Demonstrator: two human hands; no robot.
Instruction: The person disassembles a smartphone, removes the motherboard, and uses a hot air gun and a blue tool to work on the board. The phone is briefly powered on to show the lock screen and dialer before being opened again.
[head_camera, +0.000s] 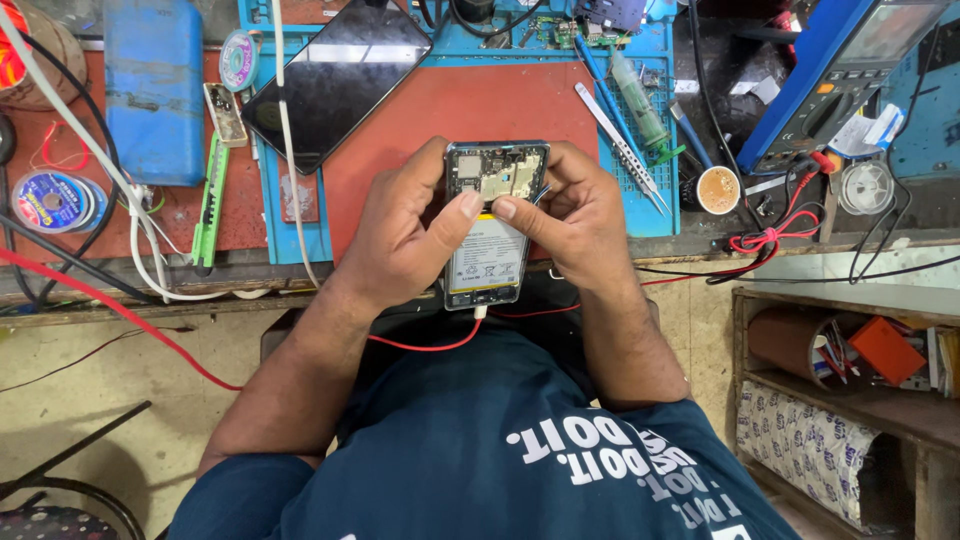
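Note:
An opened phone (487, 262) with its back cover off shows a white battery and a metal-shielded board at its far end. My left hand (405, 232) grips its left side with the thumb pressed on the middle of the board area. My right hand (568, 215) holds the right side, thumb tip meeting the left thumb just below the board. A thin metal tool tip pokes out by the right fingers. A white plug with a red wire (430, 345) enters the phone's near end.
A dark phone screen (335, 80) lies on the red mat (500, 105) beyond. Tweezers (620, 145), a green tube (640, 100), a small cup (718, 190), a blue meter (845, 70), a green knife (208, 205), solder reels (55, 200) and a blue box (155, 90) crowd the bench.

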